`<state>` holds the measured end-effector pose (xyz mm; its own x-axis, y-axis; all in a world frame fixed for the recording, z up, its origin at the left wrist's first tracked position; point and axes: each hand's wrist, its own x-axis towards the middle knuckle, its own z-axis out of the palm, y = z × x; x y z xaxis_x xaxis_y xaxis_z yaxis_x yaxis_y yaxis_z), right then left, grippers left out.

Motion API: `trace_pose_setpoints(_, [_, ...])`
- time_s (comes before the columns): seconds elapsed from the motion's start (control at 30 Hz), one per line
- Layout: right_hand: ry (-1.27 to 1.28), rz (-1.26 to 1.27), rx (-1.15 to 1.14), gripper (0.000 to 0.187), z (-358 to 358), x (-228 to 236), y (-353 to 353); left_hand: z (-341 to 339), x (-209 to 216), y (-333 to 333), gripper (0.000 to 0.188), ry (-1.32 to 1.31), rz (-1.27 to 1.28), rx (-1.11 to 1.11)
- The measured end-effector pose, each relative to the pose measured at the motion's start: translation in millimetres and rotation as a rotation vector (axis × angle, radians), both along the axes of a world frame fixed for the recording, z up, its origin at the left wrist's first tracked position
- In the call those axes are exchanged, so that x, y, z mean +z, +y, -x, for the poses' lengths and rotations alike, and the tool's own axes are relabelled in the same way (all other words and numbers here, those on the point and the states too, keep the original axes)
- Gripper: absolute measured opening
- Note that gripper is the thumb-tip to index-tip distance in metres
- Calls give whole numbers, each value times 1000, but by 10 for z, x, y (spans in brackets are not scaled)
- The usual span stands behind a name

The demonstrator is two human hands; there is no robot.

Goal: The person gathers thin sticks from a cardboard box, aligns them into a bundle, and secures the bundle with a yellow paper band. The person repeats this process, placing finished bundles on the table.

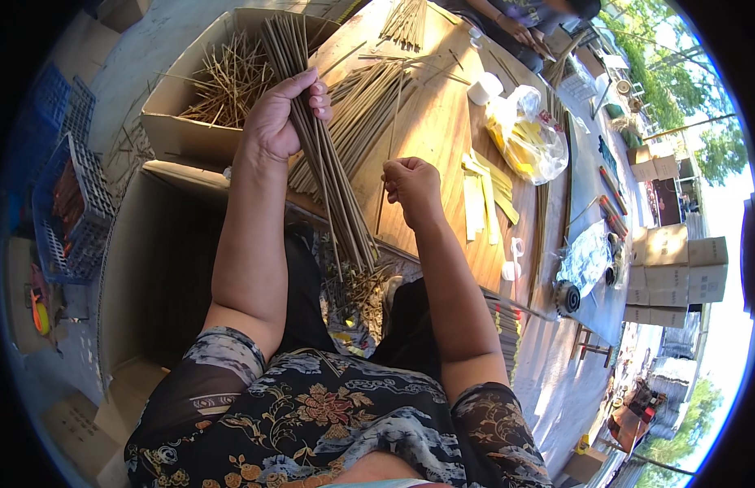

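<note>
My left hand (281,114) is closed round a thick bundle of thin brown sticks (332,183). The bundle slants from the upper left down toward my lap, its lower ends fanned a little beyond the table edge. My right hand (411,189) is to the right of it, fingers pinched together. A single thin stick (395,114) runs above and below those fingers and appears to be held in them. On the wooden table (438,106), a loose spread of similar sticks (363,110) lies behind the bundle, partly hidden by it and my left hand.
Yellow strips (479,199) and a clear bag (530,138) of yellow pieces lie right on the table, beside a white roll (485,88). A cardboard box (170,122) of broken sticks stands left, behind an open carton (137,268). Another person's hand (520,32) is at the far side.
</note>
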<state>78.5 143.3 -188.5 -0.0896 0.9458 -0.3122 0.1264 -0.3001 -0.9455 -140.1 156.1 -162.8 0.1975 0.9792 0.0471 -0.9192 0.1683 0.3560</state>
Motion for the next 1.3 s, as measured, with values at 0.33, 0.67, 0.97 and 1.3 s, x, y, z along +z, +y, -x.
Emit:
trace_pose_setpoints(0.33, [23,-80,124,22,100,-228,209,-215,64,23,10,69,54,-7])
trace_pose_setpoints(0.67, [-256,-642,294,60,-349,691,-449,-1188,808,-397,11,605,-531,594])
trace_pose_setpoints(0.97, [-66,-557,169,37,-530,157,-268,-1599,622,-325,27,776,-477,320])
trace_pose_setpoints(1.3, [100,-553,315,35,-570,137,-116,-1684,586,-272,16,793,-462,328])
